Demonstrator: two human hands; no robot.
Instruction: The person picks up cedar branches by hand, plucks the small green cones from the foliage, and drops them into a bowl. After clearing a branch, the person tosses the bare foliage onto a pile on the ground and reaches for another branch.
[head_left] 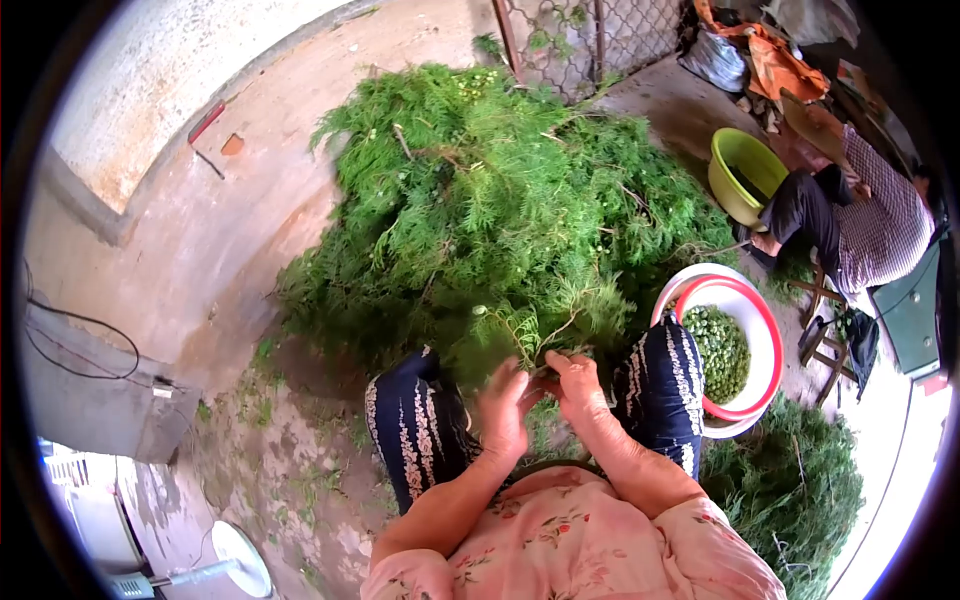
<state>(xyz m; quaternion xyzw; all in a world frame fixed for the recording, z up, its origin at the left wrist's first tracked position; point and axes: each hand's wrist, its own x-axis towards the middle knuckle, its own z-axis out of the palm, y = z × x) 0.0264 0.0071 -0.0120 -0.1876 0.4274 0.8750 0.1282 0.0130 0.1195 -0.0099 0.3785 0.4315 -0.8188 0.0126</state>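
My right hand (577, 385) is closed in a pinch on the stem end of a green evergreen sprig (530, 330), which points away from me over my lap. A small pale green cone or seed shows on the sprig's left side. My left hand (503, 408) is close beside the right one, near the same stem, and its fingers are smeared by motion. Just past my knees lies a big heap of cut evergreen branches (500, 190). To the right of my right knee stands a white basin with a red rim (775, 345), with many small green cones or seeds (716, 352) inside.
At the upper right a seated person (880, 210) bends beside a yellow-green tub (728, 165). More evergreen cuttings (785, 480) lie at the lower right. A white fan (240, 558) is at the lower left, and a red-handled tool (206, 123) lies by the wall. A black cable (90, 375) loops at left.
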